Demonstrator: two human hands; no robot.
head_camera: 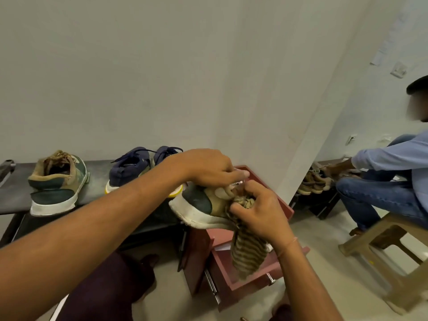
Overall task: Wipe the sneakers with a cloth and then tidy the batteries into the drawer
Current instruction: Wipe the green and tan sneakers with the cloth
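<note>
**No legible writing in view**

Nothing here can be read. The pale slips of paper (pixel 379 57) on the right-hand wall are too small and blurred to make out any wording. The green-and-tan sneaker (pixel 201 205) nearest the camera, its mate (pixel 58 181) on the bench (pixel 14 195), the navy pair (pixel 129 170) and the striped cloth (pixel 247 251) show no brand, label or number that can be made out.
</note>
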